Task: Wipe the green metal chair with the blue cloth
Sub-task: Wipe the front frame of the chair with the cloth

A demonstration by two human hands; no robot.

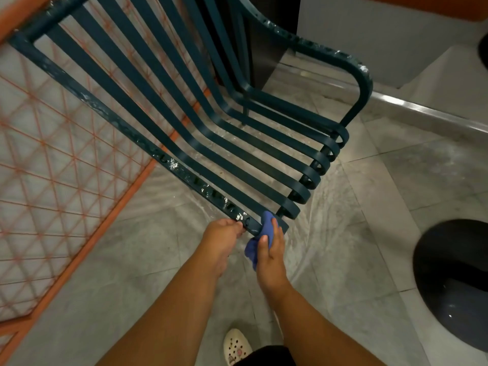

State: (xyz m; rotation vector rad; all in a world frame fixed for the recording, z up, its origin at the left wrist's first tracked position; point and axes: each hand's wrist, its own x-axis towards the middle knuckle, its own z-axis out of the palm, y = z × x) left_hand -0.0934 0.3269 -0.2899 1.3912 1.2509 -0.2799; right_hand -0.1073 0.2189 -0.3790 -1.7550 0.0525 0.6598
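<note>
Well to the left of the fingers stands an orange lattice panel (60,159), and the green metal chair (184,120) leans tipped between it and the hands. The left hand (220,235) curls its fingers over the near side rail (148,146), steadying it just beside the cloth. The right hand (272,248) holds the blue cloth (260,239) bunched, its fingers wrapped around cloth and rail end together. White flaky residue dots the rail beyond the left fingers; a short stroke would likely leave it behind. If the left grip loosens on the wet-looking metal, the tilted chair could slip onto the damp tiled floor (369,260) near the white shoe (236,346).
</note>
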